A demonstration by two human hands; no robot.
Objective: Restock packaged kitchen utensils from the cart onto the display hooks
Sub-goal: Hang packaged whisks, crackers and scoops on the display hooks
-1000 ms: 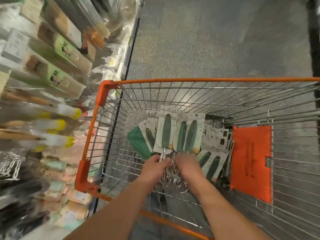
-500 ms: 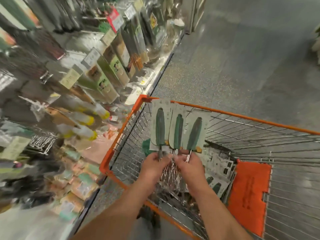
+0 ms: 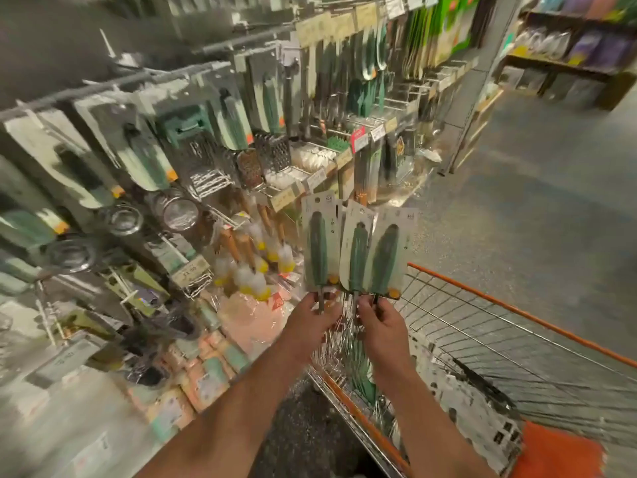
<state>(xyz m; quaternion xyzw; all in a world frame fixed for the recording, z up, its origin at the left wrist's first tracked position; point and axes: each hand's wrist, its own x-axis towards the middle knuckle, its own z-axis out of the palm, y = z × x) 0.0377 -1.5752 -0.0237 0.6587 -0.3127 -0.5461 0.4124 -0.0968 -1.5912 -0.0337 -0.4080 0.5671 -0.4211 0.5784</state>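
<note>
Head view showed your left hand [image 3: 315, 313] and right hand [image 3: 381, 319] side by side, each curled round the wire ends of the whisks [image 3: 355, 250], three carded packs fanned upright above your knuckles. You held them low by the wires, probably so the card tops and their hang holes stayed free for the hooks. Behind your right hand sat the cart [image 3: 517, 315], with more packs [image 3: 472, 405] lying inside near your right forearm. Ahead of your left hand ran the hooks [image 3: 220, 67], blurred and crowded with hanging utensils; which one suited the whisks could not be told
</note>
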